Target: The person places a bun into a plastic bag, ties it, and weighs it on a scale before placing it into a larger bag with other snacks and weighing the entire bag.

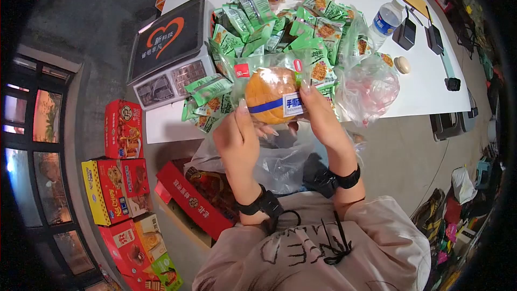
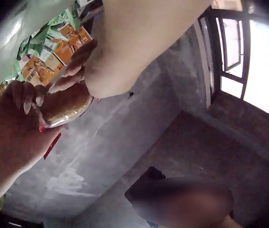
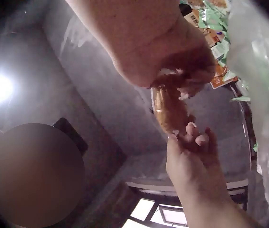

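A round golden bread bun [image 1: 267,94] in a clear plastic wrapper, with a blue stripe and a white label, is held up between both hands over the table's near edge. My left hand [image 1: 237,132] grips the wrapper's left side, thumb in front and fingers curled behind. Opposite it, my right hand [image 1: 323,116] pinches the right side, its thumb beside the label. In the left wrist view the wrapped bun [image 2: 68,108] shows edge-on between the hands. The right wrist view also shows the bun [image 3: 167,109] spanning from one hand to the other.
Green snack packets [image 1: 258,37] heap on the white table [image 1: 425,86]. A black-topped box [image 1: 167,48] stands left, a water bottle [image 1: 385,20] and plastic bag [image 1: 371,89] right. Below lie an open red carton [image 1: 188,196], a clear bag [image 1: 285,167] and several snack boxes [image 1: 126,188].
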`<move>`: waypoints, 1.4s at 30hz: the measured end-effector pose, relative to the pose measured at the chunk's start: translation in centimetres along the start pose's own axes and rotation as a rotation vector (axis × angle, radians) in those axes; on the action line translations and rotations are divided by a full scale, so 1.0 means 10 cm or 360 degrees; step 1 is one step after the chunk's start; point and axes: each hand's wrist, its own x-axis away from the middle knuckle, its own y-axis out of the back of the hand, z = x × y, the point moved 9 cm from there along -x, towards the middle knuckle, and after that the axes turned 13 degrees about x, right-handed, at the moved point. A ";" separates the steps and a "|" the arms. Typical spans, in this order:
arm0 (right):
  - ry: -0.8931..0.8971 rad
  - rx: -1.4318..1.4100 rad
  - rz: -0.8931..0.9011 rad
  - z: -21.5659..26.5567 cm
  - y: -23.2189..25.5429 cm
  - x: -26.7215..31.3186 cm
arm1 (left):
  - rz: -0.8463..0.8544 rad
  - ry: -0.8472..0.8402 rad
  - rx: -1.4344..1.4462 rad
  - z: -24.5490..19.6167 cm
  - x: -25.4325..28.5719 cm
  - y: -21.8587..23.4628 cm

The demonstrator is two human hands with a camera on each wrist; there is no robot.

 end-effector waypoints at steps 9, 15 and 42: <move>0.0106 0.0065 -0.0415 0.04 0.12 0.01 | 0.0142 -0.0024 0.0076 -0.03 0.03 -0.06; 0.0216 0.0003 -0.0539 0.02 0.11 0.02 | 0.0217 0.0083 0.0216 0.05 0.05 -0.06; 0.0228 0.0026 -0.0453 -0.04 0.07 -0.03 | 0.0257 -0.0051 0.0203 0.05 0.00 -0.02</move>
